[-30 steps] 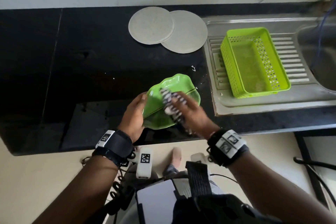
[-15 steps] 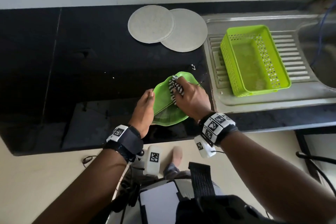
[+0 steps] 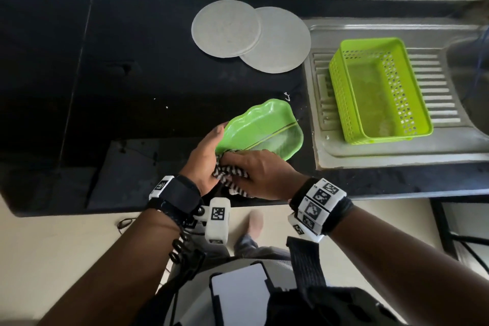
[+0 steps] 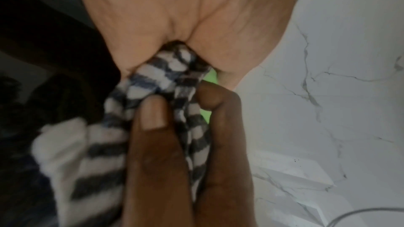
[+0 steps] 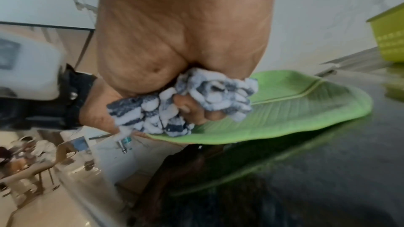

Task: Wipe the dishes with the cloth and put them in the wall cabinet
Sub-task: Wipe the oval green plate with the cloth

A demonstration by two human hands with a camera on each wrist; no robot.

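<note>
A green leaf-shaped plate (image 3: 264, 127) is held just above the black counter (image 3: 132, 74), near its front edge. My left hand (image 3: 206, 153) grips the plate's left rim, thumb on top. My right hand (image 3: 259, 169) grips a bunched black-and-white striped cloth (image 3: 232, 178) and presses it on the plate's near end, right against the left hand. In the right wrist view the cloth (image 5: 196, 101) is balled in my fingers on the ribbed plate (image 5: 295, 110). The left wrist view shows the cloth (image 4: 157, 82) squeezed between both hands, with a sliver of green plate (image 4: 208, 77) behind.
Two round grey discs (image 3: 226, 28) (image 3: 280, 42) overlap at the back of the counter. A green perforated basket (image 3: 378, 90) stands on the steel drainboard (image 3: 397, 151) to the right, with the sink bowl (image 3: 476, 92) beyond. The counter's front edge is right below my wrists.
My right hand has drawn the cloth from the far middle of the plate back to its near end, beside the left hand. The left hand keeps its hold.
</note>
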